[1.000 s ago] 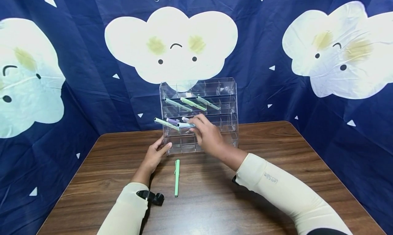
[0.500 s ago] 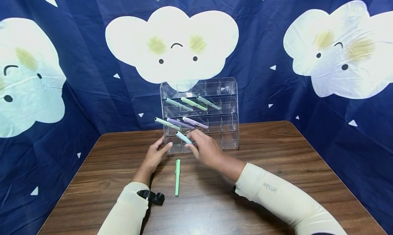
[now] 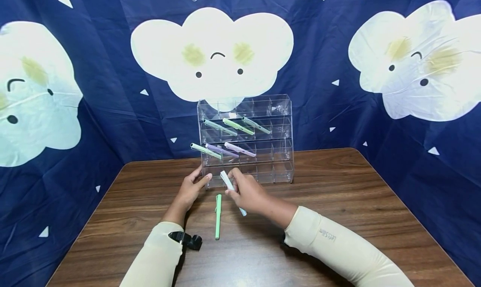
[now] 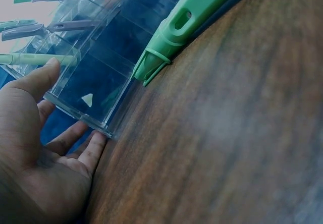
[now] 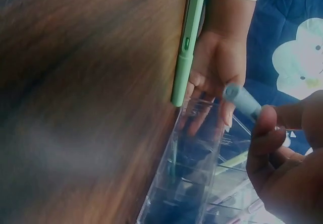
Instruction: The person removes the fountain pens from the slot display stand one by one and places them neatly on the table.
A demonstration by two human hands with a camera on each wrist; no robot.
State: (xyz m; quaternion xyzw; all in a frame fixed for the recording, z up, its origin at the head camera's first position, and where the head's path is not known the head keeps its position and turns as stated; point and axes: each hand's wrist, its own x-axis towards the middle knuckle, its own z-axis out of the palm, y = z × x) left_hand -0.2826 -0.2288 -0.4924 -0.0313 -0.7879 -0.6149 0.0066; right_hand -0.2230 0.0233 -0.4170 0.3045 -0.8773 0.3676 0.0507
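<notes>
Gripping: our right hand point(image 3: 249, 193) pinched a pale blue pen point(image 3: 232, 190) between thumb and fingertips, just in front of the clear acrylic organizer point(image 3: 278, 162), low above the wooden table point(image 3: 338, 212).
Pen in the grip: it lay tilted, its upper end toward the organizer's bottom row and its lower tip poking out below our fingers; in the right wrist view its rounded end point(image 5: 241, 98) stood out past the thumb.
Left of the grip: our left hand point(image 3: 189, 191) rested with loose, fairly straight fingers against the organizer's lower left corner; the left wrist view showed the thumb point(image 4: 38, 77) on the front wall and the fingers beneath the base edge.
Below the grip: a green pen point(image 3: 217, 216) lay flat on the table between our two hands, apart from both, its cap end close to the organizer's front.
Above the grip: the middle row carried a light green pen point(image 3: 204, 151), a purple pen point(image 3: 221, 151) and a lilac pen point(image 3: 240, 149), all slanting out to the left; the row over it held three greenish pens point(image 3: 237, 126).
In the way: those jutting pen ends overhung the space just above our pinch.
Further off: a black clip point(image 3: 189, 241) sat by our left sleeve; a dark blue cloud-print backdrop point(image 3: 112, 91) hung behind.
</notes>
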